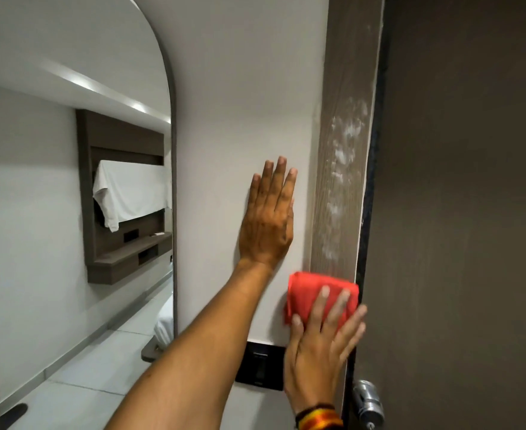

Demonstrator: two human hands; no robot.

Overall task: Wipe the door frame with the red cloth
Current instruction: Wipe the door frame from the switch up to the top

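Observation:
A grey-brown wooden door frame (348, 88) runs vertically right of centre, with white powdery smudges along its middle. My right hand (320, 346) presses a folded red cloth (309, 290) flat against the frame's lower part, fingers spread over the cloth. The cloth overlaps the frame and the white wall beside it. My left hand (269, 218) lies flat on the white wall just left of the frame, fingers extended upward and holding nothing.
A dark brown door (460, 212) stands right of the frame, with a silver handle (367, 401) low down. A black wall switch panel (260, 367) sits under my right hand. An arched mirror (69, 181) on the left reflects a room.

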